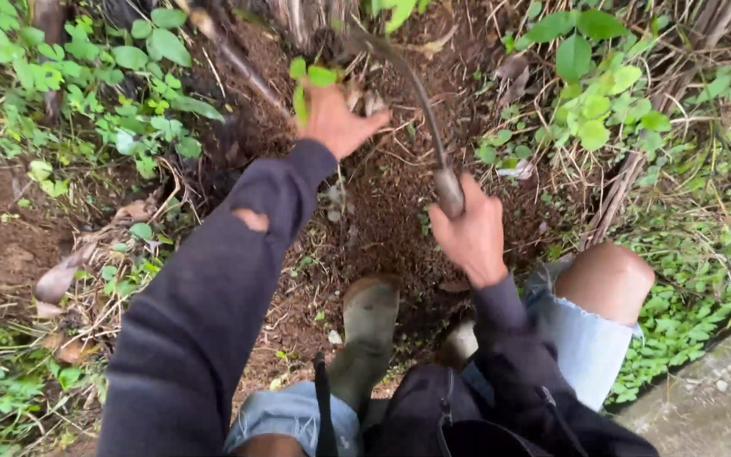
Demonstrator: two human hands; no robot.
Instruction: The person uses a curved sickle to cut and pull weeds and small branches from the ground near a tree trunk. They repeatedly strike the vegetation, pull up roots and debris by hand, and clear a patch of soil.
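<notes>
Dark zipped bag (433, 415) and cut-off denim shorts (585, 338) sit closest, above a muddy green rubber boot (370, 326) planted on brown soil (382, 220). Right hand (471, 237) is closed around the pale wooden handle of a curved, dark-bladed sickle (433, 144), whose long axis runs up and away, the blade arcing left toward the plant base. Left hand (336, 118), fingers curled, grips a small green-leaved stem (310, 80). Leafy weeds (590, 110) and dry stalks (636, 169) crowd both sides.
</notes>
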